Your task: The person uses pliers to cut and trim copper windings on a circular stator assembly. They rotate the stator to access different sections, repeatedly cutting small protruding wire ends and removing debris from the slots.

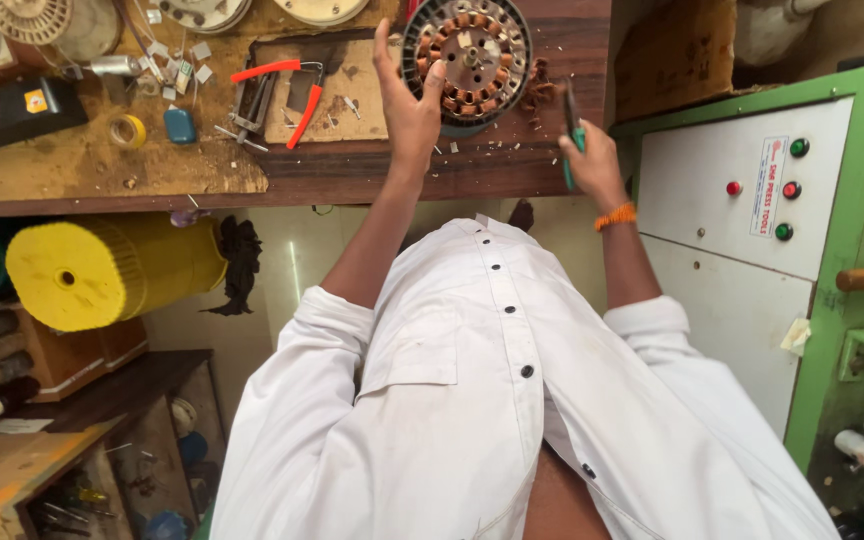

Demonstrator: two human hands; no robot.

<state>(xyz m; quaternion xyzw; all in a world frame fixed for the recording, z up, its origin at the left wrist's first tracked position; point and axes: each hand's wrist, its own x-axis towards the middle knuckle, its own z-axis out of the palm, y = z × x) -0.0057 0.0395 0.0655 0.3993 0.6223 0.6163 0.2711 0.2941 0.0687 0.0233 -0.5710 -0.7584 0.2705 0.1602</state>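
Note:
A round motor stator with copper coils around a metal hub lies on the wooden workbench at the top centre. My left hand rests against its left rim, fingers spread and thumb on the edge. To the right of the stator, my right hand grips a tool with a green handle, its dark tip pointing up toward the stator. Copper wire scraps lie between the stator and that hand.
Orange-handled pliers, a tape roll and a small blue object lie on the bench's left part. A yellow spool sits below the bench. A green and white machine cabinet with buttons stands at the right.

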